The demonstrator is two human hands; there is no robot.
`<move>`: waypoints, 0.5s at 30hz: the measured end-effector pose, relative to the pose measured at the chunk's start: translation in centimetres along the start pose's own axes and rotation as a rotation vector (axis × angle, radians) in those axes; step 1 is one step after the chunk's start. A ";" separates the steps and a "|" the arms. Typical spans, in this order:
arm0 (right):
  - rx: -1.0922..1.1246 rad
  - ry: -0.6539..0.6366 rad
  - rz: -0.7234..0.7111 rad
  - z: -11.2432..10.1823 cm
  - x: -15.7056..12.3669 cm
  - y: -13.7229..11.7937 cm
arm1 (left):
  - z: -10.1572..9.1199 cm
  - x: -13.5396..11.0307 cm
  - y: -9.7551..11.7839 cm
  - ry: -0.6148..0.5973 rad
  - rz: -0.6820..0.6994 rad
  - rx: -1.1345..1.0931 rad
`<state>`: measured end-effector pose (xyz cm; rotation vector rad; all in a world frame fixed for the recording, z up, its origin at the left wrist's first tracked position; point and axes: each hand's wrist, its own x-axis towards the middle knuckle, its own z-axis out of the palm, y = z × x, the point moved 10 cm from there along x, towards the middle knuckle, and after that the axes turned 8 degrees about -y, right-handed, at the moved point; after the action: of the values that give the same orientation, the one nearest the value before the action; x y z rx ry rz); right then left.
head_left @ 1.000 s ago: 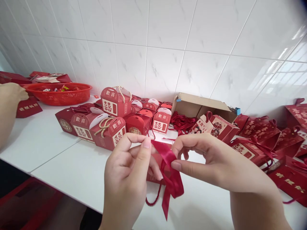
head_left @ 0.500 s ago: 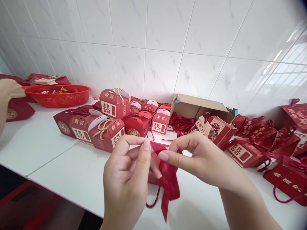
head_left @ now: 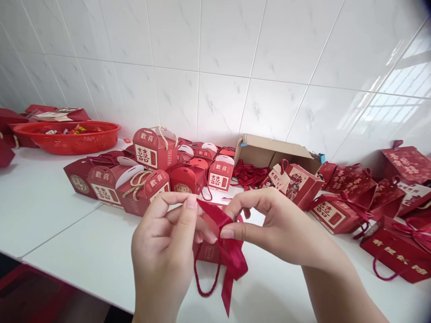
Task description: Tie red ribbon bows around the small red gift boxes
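Between my two hands a dark red satin ribbon (head_left: 215,214) is stretched, its loops and loose tail hanging down to the right. My left hand (head_left: 164,249) pinches one end of it between thumb and forefinger. With thumb and fingertips, my right hand (head_left: 266,224) grips the ribbon close to its loops. Behind and below the fingers is a red gift box (head_left: 209,254), partly hidden by my hands. A twisted red cord handle (head_left: 206,294) hangs in front of that box onto the white table.
Red gift boxes (head_left: 107,181) are grouped at centre left, with a red basket (head_left: 81,146) of wrapped sweets beyond. An open cardboard box (head_left: 272,150) with red ribbons stands by the tiled wall. More boxes (head_left: 397,251) line the right side of the white table (head_left: 111,242).
The hands have drawn apart a little, and more ribbon shows stretched between them. The view has shifted slightly right. A beige sleeve at the far left has gone out of view.
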<state>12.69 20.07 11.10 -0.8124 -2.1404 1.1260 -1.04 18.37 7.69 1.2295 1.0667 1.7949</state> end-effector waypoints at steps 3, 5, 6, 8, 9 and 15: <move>0.010 -0.048 0.026 0.4 0.1 0.4 | -0.3 0.3 -0.1 0.019 0.027 -0.021; 0.021 -0.079 0.040 0.6 0.1 0.6 | -0.3 0.4 -0.1 0.020 0.029 -0.023; 0.031 -0.088 0.044 0.6 0.1 0.7 | -0.3 0.4 -0.1 0.022 0.024 -0.018; 0.057 -0.099 0.043 0.5 0.1 0.9 | -0.4 0.4 -0.1 0.033 0.015 -0.009; 0.067 -0.102 0.039 0.5 0.1 0.9 | -0.5 0.4 0.0 0.043 0.014 -0.003; 0.116 -0.088 0.035 -0.1 -0.3 1.0 | -0.6 0.3 0.5 0.067 0.043 0.020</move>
<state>13.15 20.37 10.24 -0.7630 -2.1167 1.3136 -1.74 18.25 8.14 1.2199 1.1055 1.8744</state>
